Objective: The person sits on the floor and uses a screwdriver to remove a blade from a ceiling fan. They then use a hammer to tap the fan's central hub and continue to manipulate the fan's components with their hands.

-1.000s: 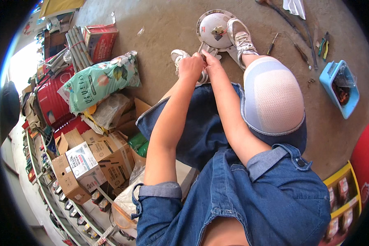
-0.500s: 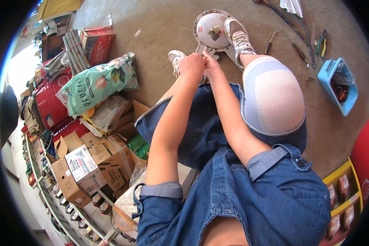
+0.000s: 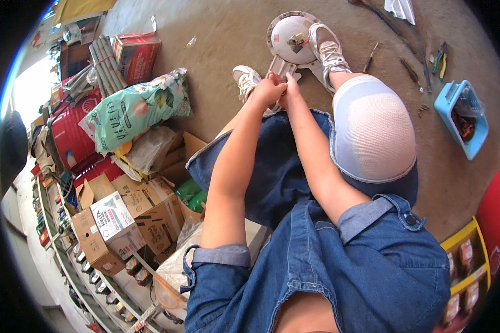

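My left hand [image 3: 268, 90] and my right hand [image 3: 290, 90] meet between my shins, fingers bent and drawn in. Whatever they pinch is too small and too covered to make out. Just beyond my fingertips is a flat grey metal bracket [image 3: 281, 65]; whether I touch it is unclear. It joins a round, whitish metal disc-shaped part [image 3: 292, 38] on the floor, which has a small fitting at its centre. My right shoe [image 3: 328, 49] rests against the rim of the disc, and my left shoe [image 3: 246, 80] stands left of the bracket.
Right of my foot lie a screwdriver [image 3: 370, 59], a second tool [image 3: 410, 71] and pliers [image 3: 440, 61]. A blue plastic basket [image 3: 462, 119] holds small parts. At left are a green printed bag [image 3: 140, 111], cardboard boxes [image 3: 97, 244] and red drums [image 3: 75, 129]. A yellow rack [image 3: 479, 230] stands at lower right.
Both hands have drawn slightly back toward me, and the left wrist has turned a little. More of the bracket shows beyond my fingers. The whole view has shifted slightly.
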